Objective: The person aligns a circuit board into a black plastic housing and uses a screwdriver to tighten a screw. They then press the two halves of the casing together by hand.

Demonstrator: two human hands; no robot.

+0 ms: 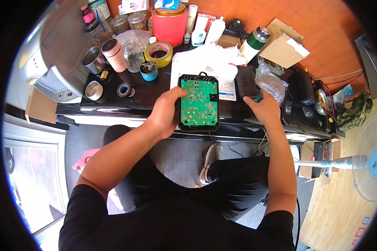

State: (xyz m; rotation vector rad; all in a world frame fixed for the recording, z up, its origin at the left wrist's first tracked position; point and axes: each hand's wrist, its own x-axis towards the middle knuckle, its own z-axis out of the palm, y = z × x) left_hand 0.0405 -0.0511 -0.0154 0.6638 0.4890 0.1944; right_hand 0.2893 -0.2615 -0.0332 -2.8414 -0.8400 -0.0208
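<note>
My left hand [165, 111] grips a black plastic housing [199, 129] by its left side, the thumb lying over the edge. Inside the housing sits a green circuit board [199, 102], its soldered side facing up. A cable hangs from the lower end of the housing. Over at the right, my right hand [266, 108] is at the table edge, thumb and fingers curled around something small and dark with a bluish-green patch that I cannot make out. Just beyond that hand lies a black vented plastic cover [247, 81], beside a clear plastic bag [270, 81].
A white bag [205, 60] lies behind the housing. To its left are a yellow tape roll [168, 48], a blue pot [150, 74], a glass jar [132, 58] and a pink tumbler [113, 54]. A green thermos [255, 42] and an open carton [282, 44] stand back right; a fan [370, 161] is far right.
</note>
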